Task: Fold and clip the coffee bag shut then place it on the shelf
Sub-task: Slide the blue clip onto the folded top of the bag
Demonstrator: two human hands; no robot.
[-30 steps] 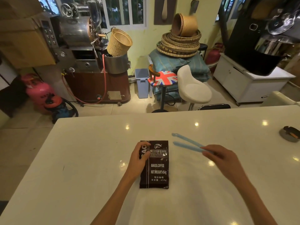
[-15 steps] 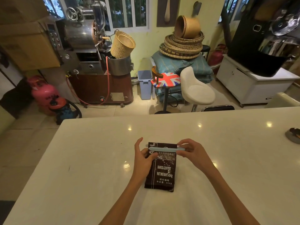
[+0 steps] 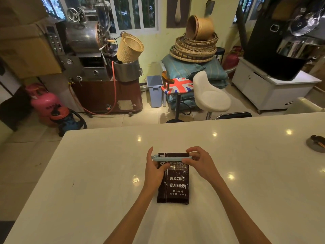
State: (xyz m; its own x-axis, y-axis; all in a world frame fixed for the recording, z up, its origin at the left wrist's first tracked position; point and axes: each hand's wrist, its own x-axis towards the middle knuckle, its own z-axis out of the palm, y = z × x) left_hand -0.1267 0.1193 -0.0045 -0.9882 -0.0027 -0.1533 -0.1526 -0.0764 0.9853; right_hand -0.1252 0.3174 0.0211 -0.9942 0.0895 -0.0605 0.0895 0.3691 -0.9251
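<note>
So the coffee bag (image 3: 173,180) lies flat on the white counter (image 3: 246,173), label up, with its top end pointing away from the person. Right across that top end sits the pale blue clip (image 3: 171,158), running side to side. The left hand (image 3: 155,170) pinches the clip's left end between thumb and fingers, with the thumb lying over the bag just below it. The right hand (image 3: 200,163) is closed on the clip's right end, fingers curled over the top. Both hands are gripping the clip, basically pressing it onto the bag.

Progress-wise: the fold looks done, since the bag's top reads short and doubled just past the clip, though the hands hide the details. Whether the clip has actually snapped shut can't be told from here. It looks like the closing squeeze is the step in hand. Still left after that: picking the bag up and putting it on the shelf, and no shelf shows anywhere near the hands.
</note>
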